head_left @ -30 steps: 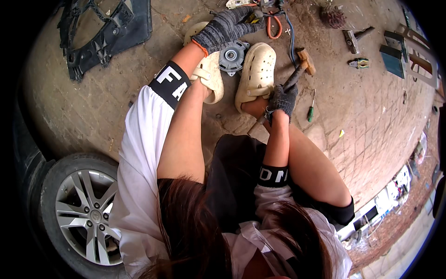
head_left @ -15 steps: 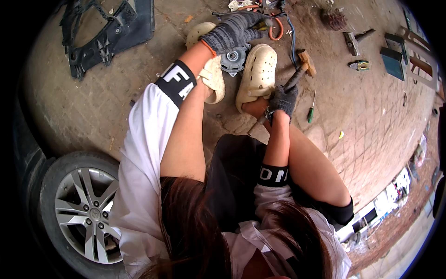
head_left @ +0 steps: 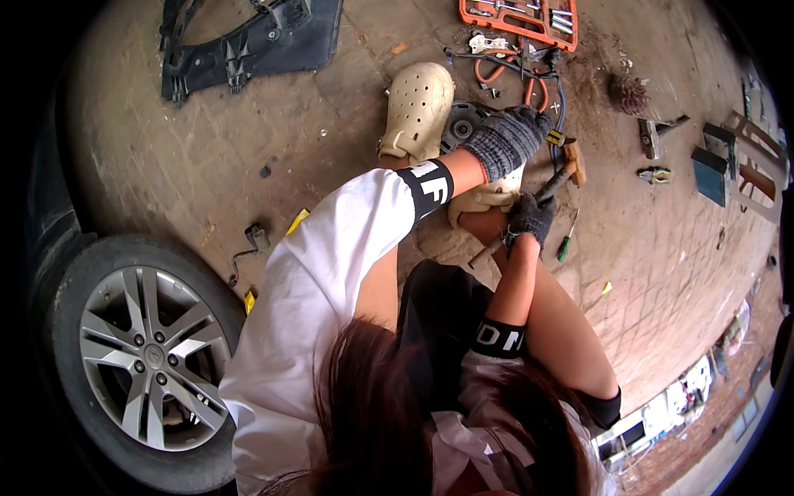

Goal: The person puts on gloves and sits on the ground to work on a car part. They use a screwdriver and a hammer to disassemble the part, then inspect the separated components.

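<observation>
Squatting on the floor point(head_left: 165, 165), clogs bracketing the round metal part point(head_left: 461, 124) to pin it — right hand point(head_left: 531, 217) gripping the hammer point(head_left: 562, 175) mid-handle, gloved left hand point(head_left: 506, 140) reaching across, curled loosely, its grasp hidden.

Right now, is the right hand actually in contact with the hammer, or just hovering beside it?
Touching. The head view shows the gloved right hand wrapped around the handle of the hammer, fingers closed on it with no gap, the head sticking out past the glove.

Bare floor point(head_left: 248, 140) lies open leftward; cables point(head_left: 529, 70) and an orange tray point(head_left: 517, 21) crowd ahead.
</observation>
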Action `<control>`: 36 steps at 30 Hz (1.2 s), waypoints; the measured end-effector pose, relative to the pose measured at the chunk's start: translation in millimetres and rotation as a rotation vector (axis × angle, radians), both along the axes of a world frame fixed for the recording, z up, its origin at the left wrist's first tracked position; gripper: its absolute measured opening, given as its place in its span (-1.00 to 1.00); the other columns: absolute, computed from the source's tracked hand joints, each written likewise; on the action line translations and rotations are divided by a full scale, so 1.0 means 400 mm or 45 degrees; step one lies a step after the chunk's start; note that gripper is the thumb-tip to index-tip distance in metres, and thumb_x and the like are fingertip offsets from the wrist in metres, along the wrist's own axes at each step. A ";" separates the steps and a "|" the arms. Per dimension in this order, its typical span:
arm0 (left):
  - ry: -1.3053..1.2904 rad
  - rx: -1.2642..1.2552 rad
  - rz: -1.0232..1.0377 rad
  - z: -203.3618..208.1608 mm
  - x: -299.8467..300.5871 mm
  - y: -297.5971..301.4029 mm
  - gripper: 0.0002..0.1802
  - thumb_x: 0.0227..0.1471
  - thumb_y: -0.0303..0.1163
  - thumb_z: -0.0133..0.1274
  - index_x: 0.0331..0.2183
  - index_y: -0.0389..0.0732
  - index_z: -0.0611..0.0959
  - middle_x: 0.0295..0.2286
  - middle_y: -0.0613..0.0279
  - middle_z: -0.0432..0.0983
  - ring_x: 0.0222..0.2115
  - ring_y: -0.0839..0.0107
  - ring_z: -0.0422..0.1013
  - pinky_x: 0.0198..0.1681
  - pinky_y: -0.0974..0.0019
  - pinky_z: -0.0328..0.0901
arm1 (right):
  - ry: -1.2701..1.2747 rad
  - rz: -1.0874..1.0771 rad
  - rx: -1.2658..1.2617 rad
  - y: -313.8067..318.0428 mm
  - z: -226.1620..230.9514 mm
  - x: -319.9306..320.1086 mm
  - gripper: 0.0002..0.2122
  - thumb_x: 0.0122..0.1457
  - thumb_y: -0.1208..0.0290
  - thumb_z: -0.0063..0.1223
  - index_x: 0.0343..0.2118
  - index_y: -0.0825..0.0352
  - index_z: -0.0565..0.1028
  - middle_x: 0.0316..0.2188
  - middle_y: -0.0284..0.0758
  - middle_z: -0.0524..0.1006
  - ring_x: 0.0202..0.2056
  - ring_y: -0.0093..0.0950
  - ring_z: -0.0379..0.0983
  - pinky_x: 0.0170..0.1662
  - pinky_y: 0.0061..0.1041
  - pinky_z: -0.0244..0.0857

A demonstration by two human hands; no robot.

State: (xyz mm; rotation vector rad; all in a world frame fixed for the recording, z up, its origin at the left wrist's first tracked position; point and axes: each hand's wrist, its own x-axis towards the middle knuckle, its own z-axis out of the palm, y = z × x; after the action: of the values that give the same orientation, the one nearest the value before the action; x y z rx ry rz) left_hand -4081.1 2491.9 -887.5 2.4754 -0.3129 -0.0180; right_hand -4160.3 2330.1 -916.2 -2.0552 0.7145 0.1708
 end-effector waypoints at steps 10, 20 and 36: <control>0.055 -0.041 -0.111 -0.006 0.005 0.005 -0.59 0.02 -0.40 -0.16 -0.05 -0.29 0.37 -0.20 -0.09 0.41 -0.22 0.10 0.41 -0.18 0.16 0.33 | 0.142 -0.087 0.190 -0.017 -0.005 0.014 -0.63 -0.05 0.60 -0.02 -0.11 0.43 0.27 -0.47 -0.25 0.42 -0.58 -0.50 0.36 -0.54 -0.52 0.27; 0.092 -0.081 -0.070 -0.021 0.045 0.001 -0.65 0.02 -0.43 -0.15 -0.10 -0.29 0.39 -0.29 -0.09 0.45 -0.29 0.09 0.43 -0.23 0.15 0.35 | 0.123 -0.639 1.405 -0.148 -0.063 0.022 -0.76 0.10 0.13 0.05 -0.48 0.18 0.34 -0.78 -0.58 0.13 -0.81 -0.64 0.05 -0.77 -0.63 -0.03; 0.049 -0.131 -0.044 -0.035 0.046 0.017 -0.71 0.00 -0.42 -0.12 -0.18 -0.27 0.46 -0.32 -0.09 0.47 -0.30 0.07 0.43 -0.23 0.13 0.34 | 0.116 -0.811 1.615 0.003 0.209 -0.018 -0.73 0.10 0.07 0.03 -0.38 0.18 0.37 -0.78 -0.59 0.12 -0.80 -0.65 0.02 -0.77 -0.70 -0.06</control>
State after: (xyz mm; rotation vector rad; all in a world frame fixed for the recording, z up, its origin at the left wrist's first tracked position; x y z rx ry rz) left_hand -4062.8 2498.8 -901.5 2.3647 -0.3318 -0.0620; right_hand -4167.7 2331.3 -832.6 -0.5836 0.9356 0.2572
